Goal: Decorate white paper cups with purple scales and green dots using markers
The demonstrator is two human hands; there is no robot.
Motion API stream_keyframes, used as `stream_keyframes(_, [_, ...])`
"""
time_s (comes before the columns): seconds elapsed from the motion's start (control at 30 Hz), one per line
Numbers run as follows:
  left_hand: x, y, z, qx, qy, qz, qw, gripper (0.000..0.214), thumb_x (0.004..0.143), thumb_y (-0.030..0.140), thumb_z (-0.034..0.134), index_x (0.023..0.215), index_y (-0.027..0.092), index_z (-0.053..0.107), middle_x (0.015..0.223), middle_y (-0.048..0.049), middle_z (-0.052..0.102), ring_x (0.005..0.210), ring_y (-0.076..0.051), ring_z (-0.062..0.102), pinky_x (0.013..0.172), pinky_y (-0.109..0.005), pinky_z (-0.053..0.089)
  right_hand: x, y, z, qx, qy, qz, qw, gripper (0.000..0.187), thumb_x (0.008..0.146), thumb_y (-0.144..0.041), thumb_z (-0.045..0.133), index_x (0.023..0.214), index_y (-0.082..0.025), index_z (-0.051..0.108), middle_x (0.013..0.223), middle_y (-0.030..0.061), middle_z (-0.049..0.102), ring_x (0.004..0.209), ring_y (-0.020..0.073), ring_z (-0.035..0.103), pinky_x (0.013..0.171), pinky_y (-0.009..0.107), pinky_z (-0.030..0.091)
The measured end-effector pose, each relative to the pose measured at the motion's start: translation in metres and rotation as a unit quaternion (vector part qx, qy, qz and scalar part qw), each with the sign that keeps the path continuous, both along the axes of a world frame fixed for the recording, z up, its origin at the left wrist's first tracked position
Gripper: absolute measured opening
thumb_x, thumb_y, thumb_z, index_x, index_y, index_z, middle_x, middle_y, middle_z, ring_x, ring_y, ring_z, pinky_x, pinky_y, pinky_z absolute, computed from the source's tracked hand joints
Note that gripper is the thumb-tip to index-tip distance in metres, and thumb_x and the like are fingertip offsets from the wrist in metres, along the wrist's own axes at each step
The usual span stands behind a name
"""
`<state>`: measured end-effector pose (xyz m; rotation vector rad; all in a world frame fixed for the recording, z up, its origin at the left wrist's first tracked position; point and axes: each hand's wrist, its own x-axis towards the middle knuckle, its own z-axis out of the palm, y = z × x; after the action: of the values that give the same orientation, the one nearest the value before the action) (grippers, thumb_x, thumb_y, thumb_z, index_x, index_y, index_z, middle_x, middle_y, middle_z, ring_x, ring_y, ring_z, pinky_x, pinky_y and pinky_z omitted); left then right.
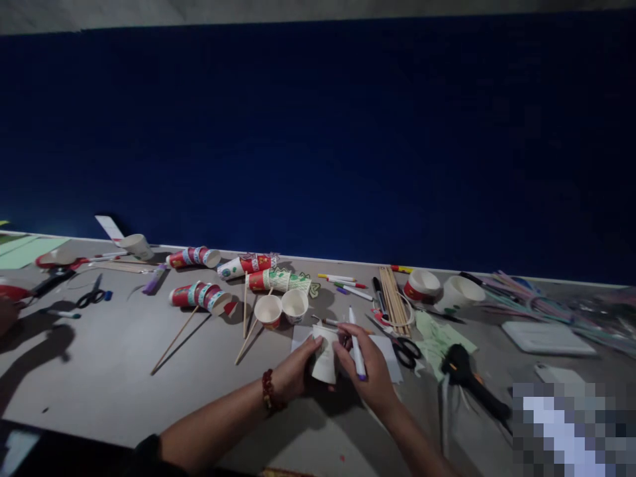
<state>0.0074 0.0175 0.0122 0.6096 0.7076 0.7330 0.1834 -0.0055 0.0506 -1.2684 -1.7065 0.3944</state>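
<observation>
My left hand point(294, 371) is curled round a small white paper cup point(325, 361), held just above the grey table point(114, 371). My right hand point(368, 371) grips a white marker point(356, 344) with a purple end and also touches the cup's right side. A red bead bracelet point(268, 389) sits on my left wrist. A sheet of white paper point(390, 354) lies under both hands. Two open paper cups point(281, 308) stand just beyond my hands.
Decorated red and white cups on wooden sticks point(199, 295) lie at the centre left. Black scissors point(407, 351), a black glue gun point(467, 377), loose markers point(348, 285), a bundle of skewers point(395, 305) and two more cups point(442, 288) lie right. A dark blue wall point(318, 132) stands behind. Another person's hand point(7, 311) is at the far left.
</observation>
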Motion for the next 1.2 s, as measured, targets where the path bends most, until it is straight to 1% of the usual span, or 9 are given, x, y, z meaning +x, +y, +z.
stream_keyframes(0.1, [-0.001, -0.002, -0.011, -0.054, -0.041, -0.004, 0.998, 0.06, 0.086, 0.061, 0.07, 0.128, 0.019, 0.06, 0.1, -0.0103, 0.074, 0.082, -0.026, 0.071, 0.057, -0.033, 0.056, -0.005, 0.009, -0.006, -0.052, 0.027, 0.005, 0.998, 0.03, 0.097, -0.038, 0.062, 0.123, -0.023, 0.067, 0.114, 0.009, 0.079, 0.096, 0.026, 0.077, 0.088, 0.038, 0.063])
stream_keyframes(0.27, [-0.005, -0.003, -0.024, -0.049, -0.086, 0.015, 0.995, 0.052, 0.085, 0.053, 0.076, 0.123, 0.021, 0.06, 0.102, -0.0093, 0.075, 0.082, -0.026, 0.074, 0.059, -0.034, 0.059, -0.004, 0.011, -0.018, -0.076, 0.027, 0.013, 0.997, 0.032, 0.098, -0.039, 0.062, 0.125, -0.023, 0.067, 0.118, 0.01, 0.079, 0.103, 0.0267, 0.077, 0.091, 0.039, 0.062])
stream_keyframes(0.43, [-0.004, -0.006, -0.029, -0.065, -0.087, 0.012, 0.994, 0.057, 0.081, 0.054, 0.08, 0.123, 0.02, 0.061, 0.098, -0.0082, 0.075, 0.081, -0.025, 0.073, 0.064, -0.037, 0.06, -0.003, 0.009, -0.033, -0.058, 0.035, 0.002, 0.998, 0.029, 0.098, -0.036, 0.062, 0.123, -0.023, 0.068, 0.119, 0.0105, 0.079, 0.105, 0.027, 0.077, 0.095, 0.041, 0.062])
stream_keyframes(0.57, [-0.005, -0.008, -0.031, -0.071, -0.084, 0.036, 0.993, 0.057, 0.079, 0.051, 0.082, 0.123, 0.021, 0.061, 0.104, -0.0084, 0.075, 0.085, -0.026, 0.073, 0.068, -0.038, 0.06, -0.004, 0.008, -0.043, -0.032, 0.043, 0.015, 0.998, 0.031, 0.098, -0.034, 0.062, 0.128, -0.024, 0.066, 0.121, 0.0106, 0.079, 0.11, 0.0276, 0.076, 0.101, 0.043, 0.06])
stream_keyframes(0.67, [-0.005, -0.009, -0.031, -0.075, -0.098, 0.049, 0.991, 0.057, 0.077, 0.046, 0.082, 0.124, 0.022, 0.06, 0.109, -0.0089, 0.076, 0.092, -0.028, 0.073, 0.073, -0.039, 0.06, -0.004, 0.009, -0.046, -0.038, 0.046, 0.015, 0.998, 0.033, 0.099, -0.033, 0.06, 0.131, -0.025, 0.065, 0.125, 0.0103, 0.078, 0.109, 0.0267, 0.075, 0.1, 0.043, 0.061])
stream_keyframes(0.8, [-0.004, -0.009, -0.029, -0.056, -0.079, 0.064, 0.993, 0.06, 0.076, 0.042, 0.084, 0.126, 0.023, 0.058, 0.109, -0.0081, 0.075, 0.094, -0.028, 0.073, 0.075, -0.04, 0.06, -0.004, 0.01, -0.047, -0.046, 0.056, 0.01, 0.997, 0.032, 0.1, -0.034, 0.059, 0.131, -0.025, 0.065, 0.125, 0.009, 0.078, 0.111, 0.0263, 0.075, 0.1, 0.043, 0.061])
stream_keyframes(0.97, [-0.002, -0.009, -0.025, -0.032, -0.053, 0.075, 0.995, 0.068, 0.075, 0.044, 0.085, 0.131, 0.025, 0.052, 0.106, -0.0071, 0.072, 0.085, -0.025, 0.072, 0.065, -0.034, 0.059, -0.001, 0.008, -0.043, -0.041, 0.065, 0.018, 0.997, 0.033, 0.104, -0.037, 0.053, 0.132, -0.026, 0.066, 0.126, 0.0105, 0.077, 0.113, 0.0272, 0.073, 0.101, 0.045, 0.06])
stream_keyframes(1.1, [-0.001, -0.01, -0.022, -0.02, -0.026, 0.066, 0.997, 0.07, 0.073, 0.051, 0.086, 0.128, 0.024, 0.051, 0.101, -0.0051, 0.071, 0.077, -0.022, 0.071, 0.06, -0.031, 0.057, 0.005, 0.006, -0.039, 0.002, 0.097, 0.01, 0.995, 0.042, 0.106, -0.042, 0.046, 0.142, -0.026, 0.061, 0.127, 0.0116, 0.075, 0.104, 0.0262, 0.074, 0.096, 0.046, 0.06])
stream_keyframes(1.2, [0.001, -0.011, -0.02, -0.01, -0.014, 0.067, 0.998, 0.073, 0.073, 0.055, 0.086, 0.129, 0.024, 0.051, 0.098, -0.004, 0.07, 0.077, -0.021, 0.069, 0.059, -0.031, 0.057, 0.007, 0.003, -0.033, 0.042, 0.11, 0.025, 0.993, 0.036, 0.104, -0.041, 0.049, 0.131, -0.026, 0.07, 0.114, 0.0104, 0.078, 0.095, 0.0261, 0.075, 0.086, 0.043, 0.062])
